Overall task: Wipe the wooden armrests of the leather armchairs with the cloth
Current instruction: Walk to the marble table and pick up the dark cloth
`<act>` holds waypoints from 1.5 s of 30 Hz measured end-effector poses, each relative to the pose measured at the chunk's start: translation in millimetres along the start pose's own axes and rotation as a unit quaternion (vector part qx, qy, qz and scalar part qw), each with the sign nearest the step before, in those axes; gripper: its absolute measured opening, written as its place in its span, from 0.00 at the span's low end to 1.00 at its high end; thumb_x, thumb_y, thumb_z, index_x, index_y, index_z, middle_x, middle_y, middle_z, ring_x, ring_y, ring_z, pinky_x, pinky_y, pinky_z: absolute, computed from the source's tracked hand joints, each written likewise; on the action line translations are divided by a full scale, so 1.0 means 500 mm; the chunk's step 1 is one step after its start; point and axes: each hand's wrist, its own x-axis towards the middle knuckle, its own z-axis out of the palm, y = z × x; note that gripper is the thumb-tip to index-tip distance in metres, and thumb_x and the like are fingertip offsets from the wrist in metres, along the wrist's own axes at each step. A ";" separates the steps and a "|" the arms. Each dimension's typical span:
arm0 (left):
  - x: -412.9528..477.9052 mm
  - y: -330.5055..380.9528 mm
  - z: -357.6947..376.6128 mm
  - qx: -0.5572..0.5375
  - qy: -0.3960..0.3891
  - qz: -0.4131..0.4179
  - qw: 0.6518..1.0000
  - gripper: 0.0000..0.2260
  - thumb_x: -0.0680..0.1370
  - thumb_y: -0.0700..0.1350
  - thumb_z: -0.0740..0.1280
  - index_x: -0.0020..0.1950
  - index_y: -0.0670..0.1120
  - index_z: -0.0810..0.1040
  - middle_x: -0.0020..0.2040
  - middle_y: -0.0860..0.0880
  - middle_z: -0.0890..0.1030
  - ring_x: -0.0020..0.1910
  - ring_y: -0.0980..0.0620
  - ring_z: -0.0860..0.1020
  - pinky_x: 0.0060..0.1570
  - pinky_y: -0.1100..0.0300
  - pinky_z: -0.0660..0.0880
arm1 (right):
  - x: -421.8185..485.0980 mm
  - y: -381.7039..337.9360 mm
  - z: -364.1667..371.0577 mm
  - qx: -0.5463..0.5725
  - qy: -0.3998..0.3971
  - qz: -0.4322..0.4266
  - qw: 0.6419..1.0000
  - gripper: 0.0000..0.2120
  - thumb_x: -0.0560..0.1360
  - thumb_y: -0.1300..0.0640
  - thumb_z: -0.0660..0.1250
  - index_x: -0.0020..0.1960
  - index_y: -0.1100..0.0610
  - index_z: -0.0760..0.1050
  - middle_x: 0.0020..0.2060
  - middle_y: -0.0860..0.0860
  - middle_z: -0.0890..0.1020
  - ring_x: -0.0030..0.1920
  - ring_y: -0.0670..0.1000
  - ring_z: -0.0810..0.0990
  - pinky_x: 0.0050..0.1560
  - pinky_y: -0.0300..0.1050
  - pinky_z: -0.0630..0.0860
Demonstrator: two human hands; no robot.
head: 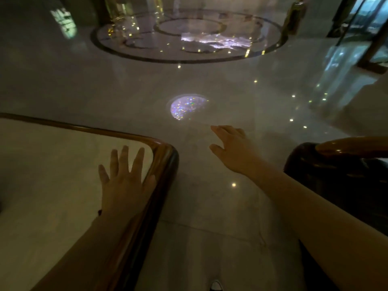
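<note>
My left hand (pixel 123 177) is spread open with fingers apart, above the near right corner of a pale-topped table with a rounded wooden rim (pixel 165 164). My right hand (pixel 228 148) reaches forward over the shiny floor, fingers apart and holding nothing. At the right edge a dark leather armchair (pixel 327 185) shows with its glossy curved wooden armrest (pixel 352 147); my right forearm passes just left of it. No cloth is in view.
A polished marble floor (pixel 210 206) runs between the table and the armchair, with light spots and a sparkling round reflection (pixel 188 106). A large circular inlay (pixel 189 36) lies farther ahead. Glass doors (pixel 367 34) stand at the far right.
</note>
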 end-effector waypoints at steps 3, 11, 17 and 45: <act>-0.014 -0.021 0.023 0.000 -0.006 -0.055 0.998 0.33 0.79 0.61 0.57 0.80 0.52 0.51 0.80 0.40 0.53 0.79 0.37 0.49 0.71 0.30 0.53 | 0.046 -0.001 0.032 0.012 -0.027 -0.028 0.999 0.27 0.78 0.45 0.61 0.75 0.48 0.62 0.73 0.49 0.68 0.71 0.59 0.64 0.67 0.56 0.68; -0.099 -0.112 0.055 0.015 -0.032 -0.184 0.982 0.34 0.78 0.66 0.50 0.80 0.56 0.43 0.81 0.44 0.47 0.79 0.41 0.42 0.73 0.32 0.48 | 0.112 -0.093 0.111 0.037 -0.085 -0.110 0.990 0.26 0.78 0.47 0.62 0.75 0.49 0.63 0.73 0.50 0.68 0.70 0.59 0.65 0.67 0.54 0.66; -0.155 -0.205 0.042 0.012 -0.033 -0.250 0.967 0.35 0.77 0.66 0.50 0.81 0.54 0.47 0.81 0.43 0.48 0.79 0.40 0.43 0.74 0.33 0.48 | 0.147 -0.231 0.184 0.058 -0.119 -0.171 0.976 0.27 0.78 0.49 0.64 0.75 0.51 0.64 0.73 0.53 0.68 0.70 0.59 0.65 0.68 0.53 0.65; -0.260 -0.654 0.717 -0.021 -0.211 -0.421 0.882 0.33 0.77 0.67 0.45 0.79 0.58 0.40 0.81 0.46 0.45 0.79 0.40 0.42 0.72 0.31 0.52 | 0.231 -0.529 1.105 0.015 -0.369 -0.306 0.877 0.30 0.79 0.44 0.61 0.77 0.49 0.56 0.75 0.51 0.63 0.70 0.59 0.62 0.67 0.56 0.68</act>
